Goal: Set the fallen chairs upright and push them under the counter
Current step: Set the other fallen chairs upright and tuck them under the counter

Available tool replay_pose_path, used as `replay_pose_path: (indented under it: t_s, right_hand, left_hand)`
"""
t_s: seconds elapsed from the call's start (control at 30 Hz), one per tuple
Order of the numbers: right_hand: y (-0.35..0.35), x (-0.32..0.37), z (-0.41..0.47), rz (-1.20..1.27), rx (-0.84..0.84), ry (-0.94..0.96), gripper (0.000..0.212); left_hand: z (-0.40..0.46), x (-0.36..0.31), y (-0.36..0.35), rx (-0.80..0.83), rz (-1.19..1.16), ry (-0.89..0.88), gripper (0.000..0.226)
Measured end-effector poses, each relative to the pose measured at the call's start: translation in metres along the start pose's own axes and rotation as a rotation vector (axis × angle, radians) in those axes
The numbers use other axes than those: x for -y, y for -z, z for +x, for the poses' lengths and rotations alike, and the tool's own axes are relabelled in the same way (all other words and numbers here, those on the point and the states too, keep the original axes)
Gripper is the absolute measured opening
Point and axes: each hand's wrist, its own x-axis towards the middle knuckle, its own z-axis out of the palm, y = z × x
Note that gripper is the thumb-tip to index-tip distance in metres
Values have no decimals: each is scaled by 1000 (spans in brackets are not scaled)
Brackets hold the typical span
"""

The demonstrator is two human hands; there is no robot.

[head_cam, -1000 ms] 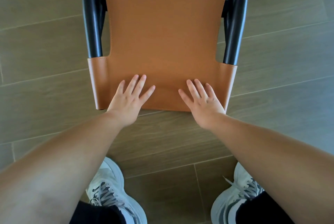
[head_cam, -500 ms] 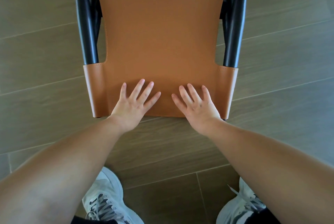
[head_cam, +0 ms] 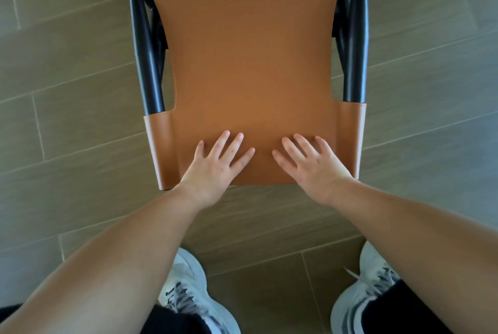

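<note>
A chair point(head_cam: 250, 64) with a tan leather back and black metal frame fills the upper middle of the head view, seen from behind and above. My left hand point(head_cam: 215, 164) lies flat on the lower left of the leather back, fingers spread and straight. My right hand point(head_cam: 310, 164) lies flat on the lower right of it, fingers also spread. Both hands press near the top edge of the backrest. The seat and legs are hidden behind the back. No counter is in view.
Grey-brown wood-look floor planks point(head_cam: 67, 118) surround the chair on both sides. My two white sneakers point(head_cam: 188, 296) stand on the floor just behind the chair, below my forearms.
The chair has shifted a little right in view. My hands have drawn closer together on the backrest.
</note>
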Motion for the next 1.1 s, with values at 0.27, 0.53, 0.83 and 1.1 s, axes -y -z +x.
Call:
replay_pose_path:
  t_s: [0.27, 0.53, 0.83, 1.1]
  right_hand:
    - [110, -38, -63, 42, 22, -71, 95]
    - [248, -102, -112, 121, 10, -64, 96]
    - [397, -180, -131, 118, -14, -122, 88]
    - [509, -253, -110, 40, -167, -159, 73]
  left_hand:
    - [-47, 13, 118, 17, -43, -114, 104]
    - [-94, 54, 263, -42, -36, -136, 114]
    - [-118, 113, 406, -112, -85, 47, 114]
    - [-116, 196, 518, -323, 30, -20, 80]
